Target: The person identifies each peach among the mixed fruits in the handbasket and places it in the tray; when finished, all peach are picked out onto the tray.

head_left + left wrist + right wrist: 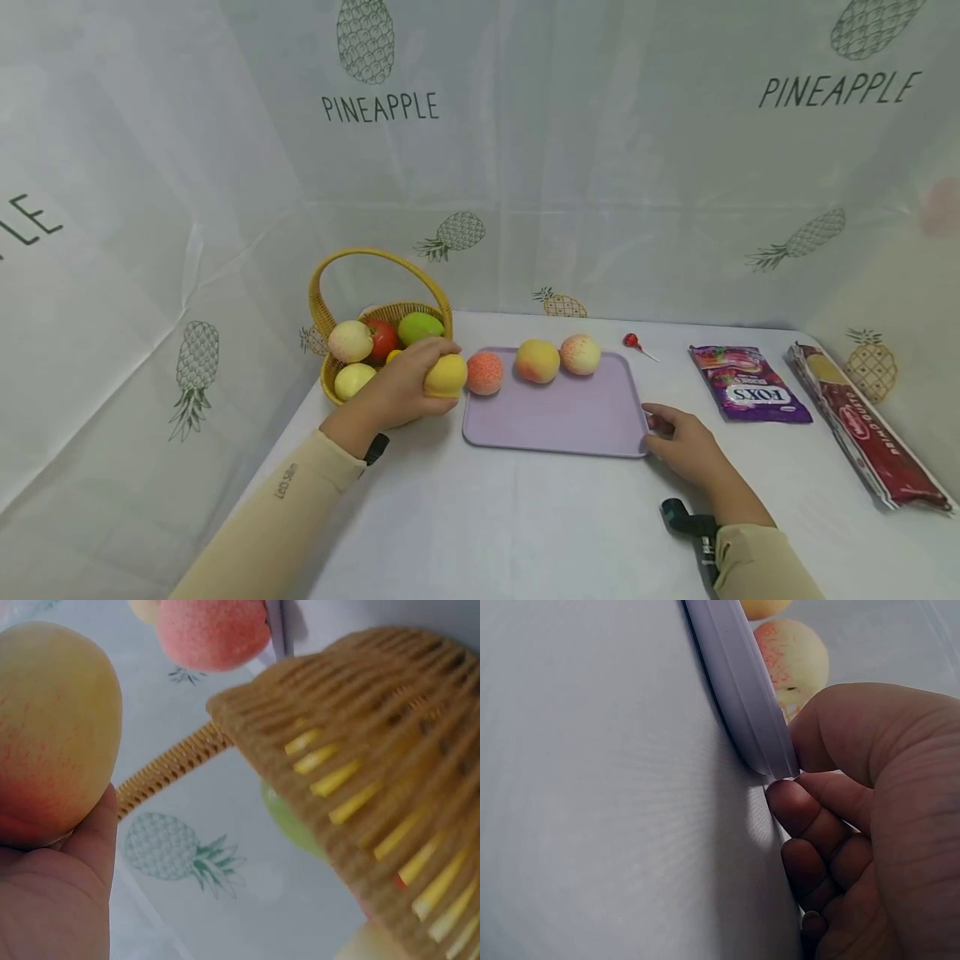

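My left hand (393, 383) grips a yellow peach (446, 376) between the basket and the tray. In the left wrist view the same peach (60, 727) shows a reddish blush low on its side. Below and left of the hand's far side stands the woven basket (318, 310) with a tall handle, holding several fruits. On the lilac tray (555, 421) sit a coral-red peach (485, 372), a yellow-orange peach (537, 361) and a pale speckled peach (581, 354). My right hand (686, 450) pinches the tray's right edge near the front corner, thumb and forefinger at the rim (742, 690).
Behind the tray's right side lies a red lollipop (632, 340). Farther right are a purple Fox's candy bag (750, 387) and a long red snack packet (862, 425). A pineapple-print sheet (562, 167) hangs behind the white table (540, 525).
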`<control>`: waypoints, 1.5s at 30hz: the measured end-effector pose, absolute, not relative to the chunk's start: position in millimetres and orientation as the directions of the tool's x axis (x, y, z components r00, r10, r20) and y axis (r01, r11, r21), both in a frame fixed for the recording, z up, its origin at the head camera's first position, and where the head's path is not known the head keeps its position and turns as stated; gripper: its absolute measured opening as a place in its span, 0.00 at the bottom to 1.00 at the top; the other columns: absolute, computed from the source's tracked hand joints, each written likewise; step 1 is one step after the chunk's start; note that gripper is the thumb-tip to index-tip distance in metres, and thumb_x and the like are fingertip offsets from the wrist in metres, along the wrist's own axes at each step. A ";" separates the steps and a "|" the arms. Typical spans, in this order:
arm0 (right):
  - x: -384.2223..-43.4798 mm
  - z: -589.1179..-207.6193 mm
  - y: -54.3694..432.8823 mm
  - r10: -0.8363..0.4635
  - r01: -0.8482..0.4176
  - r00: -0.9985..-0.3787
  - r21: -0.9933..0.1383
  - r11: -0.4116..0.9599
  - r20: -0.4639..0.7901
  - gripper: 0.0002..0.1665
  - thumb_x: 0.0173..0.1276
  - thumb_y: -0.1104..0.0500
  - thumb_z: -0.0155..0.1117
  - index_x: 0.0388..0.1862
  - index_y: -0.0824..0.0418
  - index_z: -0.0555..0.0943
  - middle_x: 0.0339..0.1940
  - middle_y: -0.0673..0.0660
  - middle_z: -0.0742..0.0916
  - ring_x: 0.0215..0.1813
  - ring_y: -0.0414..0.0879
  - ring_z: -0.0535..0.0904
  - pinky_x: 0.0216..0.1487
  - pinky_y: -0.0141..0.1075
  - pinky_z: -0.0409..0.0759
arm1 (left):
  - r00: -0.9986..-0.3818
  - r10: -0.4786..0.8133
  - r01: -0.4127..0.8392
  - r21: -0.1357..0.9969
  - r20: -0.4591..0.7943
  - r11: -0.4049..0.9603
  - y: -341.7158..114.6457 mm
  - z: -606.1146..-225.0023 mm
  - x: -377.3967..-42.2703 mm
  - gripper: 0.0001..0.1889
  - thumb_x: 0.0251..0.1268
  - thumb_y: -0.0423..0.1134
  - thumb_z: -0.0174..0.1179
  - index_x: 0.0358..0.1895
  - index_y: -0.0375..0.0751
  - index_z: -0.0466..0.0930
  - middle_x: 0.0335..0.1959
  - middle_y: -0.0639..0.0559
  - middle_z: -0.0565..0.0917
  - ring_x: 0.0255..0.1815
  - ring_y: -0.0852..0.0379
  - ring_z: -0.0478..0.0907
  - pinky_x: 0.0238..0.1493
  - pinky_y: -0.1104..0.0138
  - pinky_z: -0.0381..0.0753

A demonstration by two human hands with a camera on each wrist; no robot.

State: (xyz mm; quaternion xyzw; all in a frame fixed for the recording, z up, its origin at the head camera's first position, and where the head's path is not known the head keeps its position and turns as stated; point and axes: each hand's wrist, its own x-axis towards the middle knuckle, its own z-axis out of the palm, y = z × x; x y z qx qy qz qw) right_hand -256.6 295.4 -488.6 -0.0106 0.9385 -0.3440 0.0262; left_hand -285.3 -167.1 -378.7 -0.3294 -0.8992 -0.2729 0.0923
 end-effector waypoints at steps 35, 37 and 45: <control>-259.1 -487.2 295.8 -0.051 -0.005 -0.997 -0.655 0.755 -0.051 0.40 0.63 0.57 0.69 0.74 0.66 0.71 0.51 0.60 0.84 0.53 0.55 0.75 0.58 0.53 0.76 | -0.767 0.625 0.599 0.508 0.143 0.619 -93.6 -414.6 -314.8 0.34 0.52 0.44 0.78 0.65 0.50 0.76 0.63 0.59 0.77 0.62 0.58 0.72 0.66 0.60 0.76; -258.8 -487.6 295.7 -0.050 -0.005 -0.998 -0.655 0.755 -0.049 0.40 0.63 0.57 0.69 0.73 0.66 0.72 0.51 0.60 0.85 0.53 0.55 0.76 0.58 0.53 0.76 | -0.765 0.631 0.598 0.508 0.129 0.620 -90.5 -416.5 -316.5 0.35 0.51 0.43 0.78 0.65 0.48 0.76 0.63 0.57 0.77 0.64 0.58 0.71 0.66 0.60 0.76; -257.0 -487.3 295.4 -0.047 -0.002 -0.998 -0.656 0.755 -0.051 0.40 0.63 0.57 0.69 0.73 0.67 0.72 0.50 0.59 0.84 0.52 0.55 0.75 0.58 0.54 0.76 | -0.776 0.626 0.569 0.517 0.080 0.639 -83.3 -425.2 -317.3 0.37 0.52 0.44 0.77 0.68 0.49 0.74 0.61 0.57 0.78 0.55 0.59 0.74 0.59 0.62 0.79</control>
